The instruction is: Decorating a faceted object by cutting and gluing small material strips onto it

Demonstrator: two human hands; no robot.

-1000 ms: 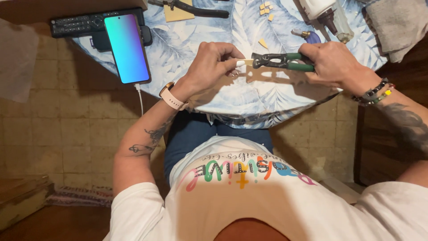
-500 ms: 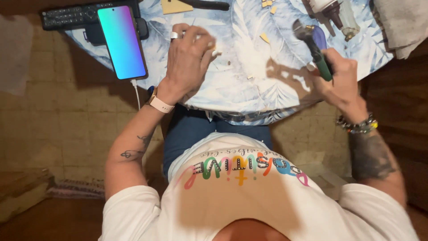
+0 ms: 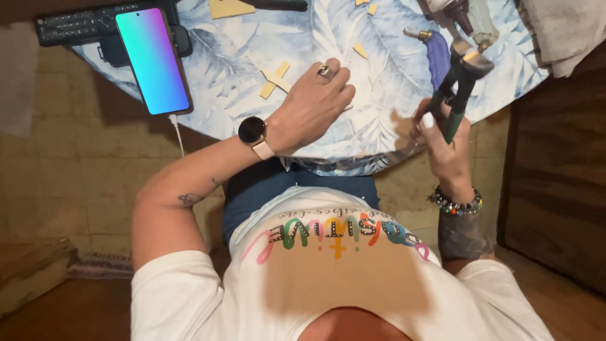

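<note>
Green-handled pliers (image 3: 456, 88) in right hand (image 3: 445, 142)

remote control (image 3: 69, 24) cut by top edge | grey cloth (image 3: 568, 28) cropped at corner

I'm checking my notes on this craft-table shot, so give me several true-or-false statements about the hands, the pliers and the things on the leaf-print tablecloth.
1. The right hand grips green-handled pliers with the head pointing away from the person. True.
2. The left hand holds the pliers too. False: it rests on the blue leaf-print tablecloth, apart from them.
3. The smartphone with a glowing screen lies at the table's edge with a white cable plugged in. True.
4. The pale wooden cross-shaped piece is clamped in the pliers. False: it lies on the cloth near the left hand.
5. The left wrist is bare. False: it wears a round black watch.
</note>
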